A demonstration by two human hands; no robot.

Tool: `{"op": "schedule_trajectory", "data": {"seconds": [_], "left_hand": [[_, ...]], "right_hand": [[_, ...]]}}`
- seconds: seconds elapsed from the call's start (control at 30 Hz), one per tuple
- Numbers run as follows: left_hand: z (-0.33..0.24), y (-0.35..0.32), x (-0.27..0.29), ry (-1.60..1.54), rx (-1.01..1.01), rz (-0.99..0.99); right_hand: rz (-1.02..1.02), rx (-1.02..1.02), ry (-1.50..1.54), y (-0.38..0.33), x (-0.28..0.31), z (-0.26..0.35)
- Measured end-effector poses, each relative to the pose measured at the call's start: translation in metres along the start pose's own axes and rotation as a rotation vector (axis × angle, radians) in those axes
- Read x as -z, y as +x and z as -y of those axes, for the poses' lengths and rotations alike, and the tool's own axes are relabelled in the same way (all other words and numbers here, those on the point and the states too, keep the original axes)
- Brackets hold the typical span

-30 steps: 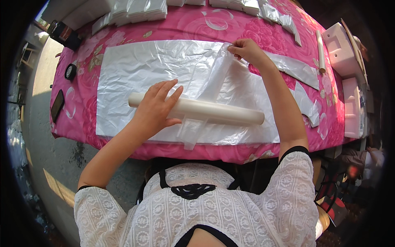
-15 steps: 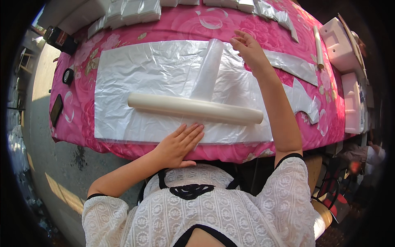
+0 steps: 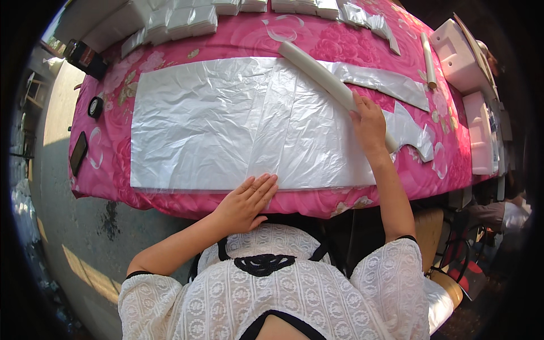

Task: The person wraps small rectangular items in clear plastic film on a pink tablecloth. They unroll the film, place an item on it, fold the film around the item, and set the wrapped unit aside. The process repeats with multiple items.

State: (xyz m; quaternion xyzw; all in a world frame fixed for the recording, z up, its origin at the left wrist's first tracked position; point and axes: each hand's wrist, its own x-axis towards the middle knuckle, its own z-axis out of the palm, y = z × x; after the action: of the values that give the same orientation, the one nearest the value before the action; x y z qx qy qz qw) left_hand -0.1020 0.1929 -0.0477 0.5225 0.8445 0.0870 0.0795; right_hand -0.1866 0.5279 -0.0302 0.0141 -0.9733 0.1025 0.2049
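The left hand (image 3: 248, 199), grasping nothing, lies flat at the near edge of the film (image 3: 198, 124) on the worktop (image 3: 238, 42). The right hand (image 3: 369, 122) grips the tube (image 3: 317, 71) aslant at the film's right; smoothing seems in hand, the next move calling for steady left pressure.

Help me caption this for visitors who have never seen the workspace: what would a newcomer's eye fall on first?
Probably the vivid pink floral tablecloth, with crinkled silvery-white sheeting laid across its middle. Next, the long pale tube slanting over the sheeting's right part, gripped by the right hand, while the left hand rests its fingers at the near edge. White stacks line the table's far side.
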Motion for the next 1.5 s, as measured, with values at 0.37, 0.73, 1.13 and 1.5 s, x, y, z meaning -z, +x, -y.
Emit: {"op": "schedule_trajectory", "data": {"seconds": [0.37, 0.73, 1.13, 1.5], "left_hand": [[-0.028, -0.004, -0.020, 0.045, 0.083, -0.121], [-0.034, -0.012, -0.050, 0.315, 0.078, -0.399], [0.000, -0.030, -0.015, -0.040, -0.048, -0.426], [0.016, -0.013, 0.024, -0.341, -0.112, -0.618]], "right_hand": [[0.360, 0.333, 0.418, -0.049, 0.031, 0.083], [0.190, 0.305, 0.281, 0.069, -0.046, 0.056], [0.305, 0.572, 0.460, -0.015, -0.005, 0.104], [0.372, 0.615, 0.520, -0.045, -0.008, 0.120]]}}
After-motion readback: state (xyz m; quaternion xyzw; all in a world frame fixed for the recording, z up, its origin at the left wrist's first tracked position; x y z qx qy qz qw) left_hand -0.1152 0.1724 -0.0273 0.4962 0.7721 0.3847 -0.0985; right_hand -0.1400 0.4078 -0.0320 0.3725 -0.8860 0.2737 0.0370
